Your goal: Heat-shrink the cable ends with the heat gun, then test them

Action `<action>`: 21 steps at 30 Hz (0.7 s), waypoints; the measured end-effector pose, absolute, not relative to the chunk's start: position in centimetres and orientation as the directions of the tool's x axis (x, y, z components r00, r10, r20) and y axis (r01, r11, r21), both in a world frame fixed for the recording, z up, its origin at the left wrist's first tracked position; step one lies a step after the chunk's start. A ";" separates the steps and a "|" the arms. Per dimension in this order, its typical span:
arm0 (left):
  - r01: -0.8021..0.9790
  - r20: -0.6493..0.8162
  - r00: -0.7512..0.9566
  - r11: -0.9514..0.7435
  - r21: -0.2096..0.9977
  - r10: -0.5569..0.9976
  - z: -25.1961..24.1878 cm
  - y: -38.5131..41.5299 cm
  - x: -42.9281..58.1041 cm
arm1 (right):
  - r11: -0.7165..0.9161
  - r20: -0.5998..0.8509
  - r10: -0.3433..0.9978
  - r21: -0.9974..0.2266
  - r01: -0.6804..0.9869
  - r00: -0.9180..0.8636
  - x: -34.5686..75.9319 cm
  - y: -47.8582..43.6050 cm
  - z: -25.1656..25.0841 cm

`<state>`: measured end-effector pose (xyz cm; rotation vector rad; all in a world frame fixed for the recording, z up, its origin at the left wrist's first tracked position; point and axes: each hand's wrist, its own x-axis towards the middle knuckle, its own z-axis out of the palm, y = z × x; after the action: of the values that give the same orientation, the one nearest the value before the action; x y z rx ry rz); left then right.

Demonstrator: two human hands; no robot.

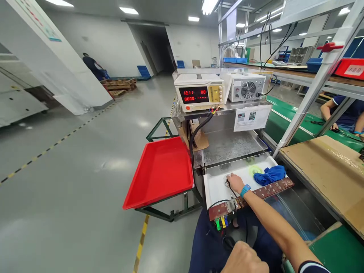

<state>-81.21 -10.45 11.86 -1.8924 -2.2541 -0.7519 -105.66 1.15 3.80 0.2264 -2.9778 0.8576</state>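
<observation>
Left hand (245,259) nearest, at bottom of view, knuckles up; fingers hidden, can't tell if they're clamped on anything. Green, yellow and blue clips (222,223) just past it, at the left end of a brown strip (273,189) studded with bolts. Right hand (235,182), blue band (245,190) on the wrist, reaches over the strip into a white tray (212,189). Fingers together on a small round part (226,181), low at the tray's left side, mostly covered; black cable (234,194) runs from the hand back toward the strip. Blue cloth (270,175) bunched at the tray's right end. Red tray (165,163) left of the station; cardboard-topped bench (321,163) right. Shelf behind: power supply (196,81) reading 12.11 and 0.000, fan-faced white unit (237,83) just beside it. Co-worker (345,110) seated across a green belt (287,117). Far left: person (91,66) bending by wooden pallets (122,85).
</observation>
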 end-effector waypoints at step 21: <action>0.881 0.259 -0.214 0.072 0.467 0.942 6.5 -8.7 -82.9 | -0.431 -0.310 -0.426 -0.756 0.493 -0.850 -85.6 1.2 3.7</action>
<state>-82.87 -8.73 6.46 -2.0343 -2.3780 -0.8872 -85.60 1.22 3.67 -0.1384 -1.7605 3.2425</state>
